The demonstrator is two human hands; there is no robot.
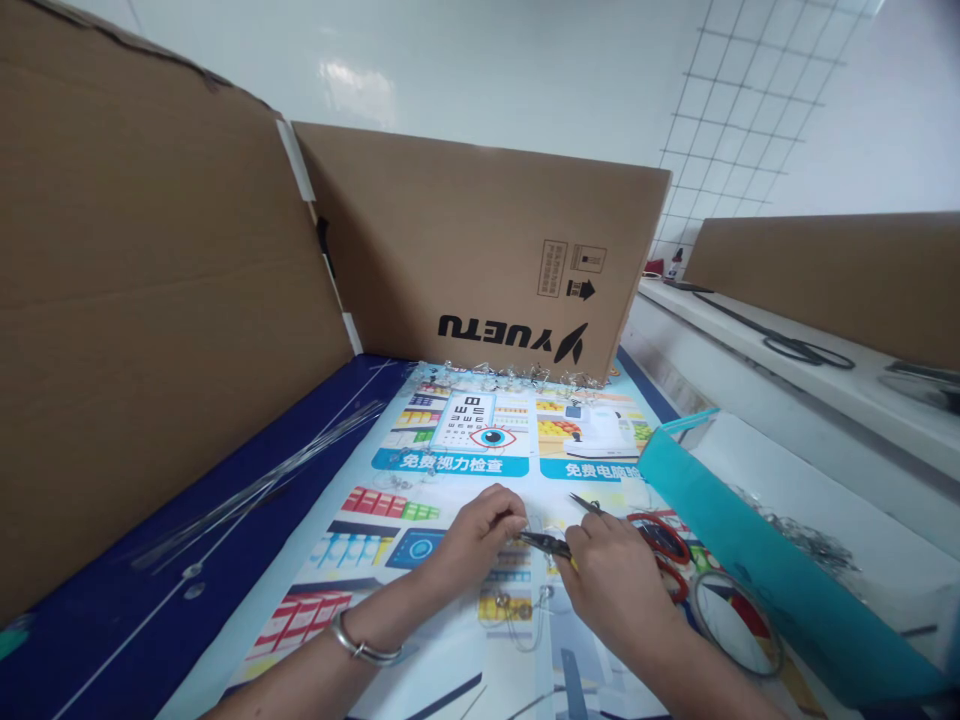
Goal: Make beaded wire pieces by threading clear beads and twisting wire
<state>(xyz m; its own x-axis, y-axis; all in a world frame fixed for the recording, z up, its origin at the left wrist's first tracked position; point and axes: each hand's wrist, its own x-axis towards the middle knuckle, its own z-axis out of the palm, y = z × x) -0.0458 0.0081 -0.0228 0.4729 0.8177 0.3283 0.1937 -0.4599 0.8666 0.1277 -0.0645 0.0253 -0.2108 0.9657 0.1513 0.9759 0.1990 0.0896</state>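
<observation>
My left hand [480,532], with a silver bangle [363,648] on its wrist, is closed in a pinch at the tips of the pliers; what it holds there is too small to make out. The pliers [546,543] have dark jaws and yellow on the handle, and my right hand [611,575] is wrapped round them. Dark pointed tips [583,503] stick out above my right hand. Thin wire pieces with small round parts [517,605] lie on the printed sheet [457,500] below the hands.
Red-handled scissors [660,540] and a clear round ring [739,622] lie right of my right hand. A teal box [757,560] holds a wire pile [814,540]. Cardboard panels [480,240] stand behind and left. Long wires [277,475] lie left; small wire pieces [510,378] line the back.
</observation>
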